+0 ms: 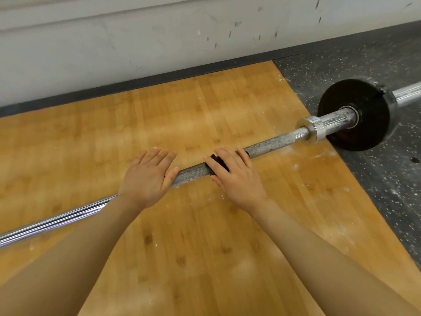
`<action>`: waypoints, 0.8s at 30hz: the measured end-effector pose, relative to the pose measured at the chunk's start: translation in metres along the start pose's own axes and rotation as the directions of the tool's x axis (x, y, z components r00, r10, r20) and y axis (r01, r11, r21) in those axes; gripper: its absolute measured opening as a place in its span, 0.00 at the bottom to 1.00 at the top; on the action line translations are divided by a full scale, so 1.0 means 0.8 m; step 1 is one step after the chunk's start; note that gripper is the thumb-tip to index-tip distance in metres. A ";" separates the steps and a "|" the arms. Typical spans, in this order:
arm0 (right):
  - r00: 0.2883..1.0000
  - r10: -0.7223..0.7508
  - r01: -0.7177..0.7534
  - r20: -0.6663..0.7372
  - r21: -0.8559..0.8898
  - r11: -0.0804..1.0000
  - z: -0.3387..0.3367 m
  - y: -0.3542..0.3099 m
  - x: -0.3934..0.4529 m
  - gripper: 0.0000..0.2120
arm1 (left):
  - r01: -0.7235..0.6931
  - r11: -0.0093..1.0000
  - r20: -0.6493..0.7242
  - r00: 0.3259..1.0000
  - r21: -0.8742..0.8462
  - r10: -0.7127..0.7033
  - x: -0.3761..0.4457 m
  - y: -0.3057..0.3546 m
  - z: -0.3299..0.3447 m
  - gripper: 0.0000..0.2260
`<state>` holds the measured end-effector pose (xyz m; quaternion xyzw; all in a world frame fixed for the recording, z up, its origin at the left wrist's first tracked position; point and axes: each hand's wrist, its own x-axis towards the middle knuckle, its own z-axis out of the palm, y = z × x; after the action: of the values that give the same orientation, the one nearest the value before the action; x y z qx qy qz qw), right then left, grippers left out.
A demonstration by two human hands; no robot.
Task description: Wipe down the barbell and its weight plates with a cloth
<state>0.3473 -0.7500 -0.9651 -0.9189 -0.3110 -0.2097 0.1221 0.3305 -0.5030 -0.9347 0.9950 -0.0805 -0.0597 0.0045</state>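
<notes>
A steel barbell [192, 174] lies across the wooden platform, running from lower left to upper right. A black weight plate [369, 119] sits on its right sleeve, past a chrome collar [309, 128]. My left hand [148, 179] rests flat on the knurled shaft, fingers straight and spread. My right hand [234, 174] lies over the shaft a little to the right, pressing a small black cloth [218, 164] against the bar; most of the cloth is hidden under the fingers.
The wooden platform [182, 236] carries white chalk dust around the bar. Speckled grey rubber flooring [387, 190] borders it on the right. A scuffed white wall [114, 42] with a dark baseboard runs along the far edge.
</notes>
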 end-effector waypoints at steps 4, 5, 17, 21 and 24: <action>0.997 0.083 -0.083 0.004 -0.009 0.997 -0.007 0.044 0.002 0.19 | 0.002 1.000 0.006 1.000 -0.028 -0.002 0.005 -0.003 -0.002 0.36; 0.994 0.107 -0.107 0.016 -0.014 0.994 -0.012 0.059 0.000 0.20 | 0.001 0.999 0.010 1.000 -0.033 0.000 0.005 -0.004 -0.002 0.36; 0.944 0.326 -0.330 0.053 0.076 0.941 -0.032 0.100 -0.008 0.16 | 0.048 0.999 -0.071 0.996 0.016 -0.047 -0.006 0.015 -0.007 0.35; 0.942 0.328 -0.333 0.067 0.091 0.938 -0.035 0.098 -0.006 0.16 | -0.115 0.993 -0.197 0.974 0.002 0.114 -0.025 0.055 0.000 0.29; 0.943 0.323 -0.330 0.079 0.093 0.939 -0.037 0.098 -0.005 0.16 | -0.266 0.958 -0.194 0.939 0.107 0.282 -0.033 0.068 0.013 0.27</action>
<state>0.3837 -0.8234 -0.9483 -0.9562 -0.1684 -0.1412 0.1933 0.2944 -0.5523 -0.9412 0.9742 -0.2198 0.0489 -0.0180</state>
